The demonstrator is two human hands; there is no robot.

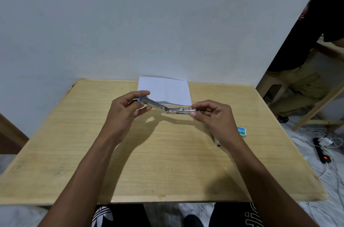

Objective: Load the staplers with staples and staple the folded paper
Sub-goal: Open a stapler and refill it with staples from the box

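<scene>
1. Left hand (pixel 128 107), centre of the frame: fingers closed around the blue-tipped end of a stapler (pixel 167 107), thumb on top, holding it above the table (pixel 93 152).
2. Right hand (pixel 210 115), just right of centre: thumb and forefinger pinched on the opposite end of the same stapler.
3. The stapler is swung open; its metal halves meet at a hinge between the two hands, the left half tilted upward, the right half roughly level with its channel exposed.
4. Sheet of white paper (pixel 165 90), upper centre: lies flat at the table's far edge, against the wall, directly behind the stapler.
5. Small staple box (pixel 241 131), right of the right wrist: rests on the table.
6. A second metal item (pixel 217 143) lies beside the right wrist, partly hidden; identity cannot be confirmed.
7. Right edge of the frame: a seated person (pixel 305 70) and a power strip (pixel 321 153) on the floor.
</scene>
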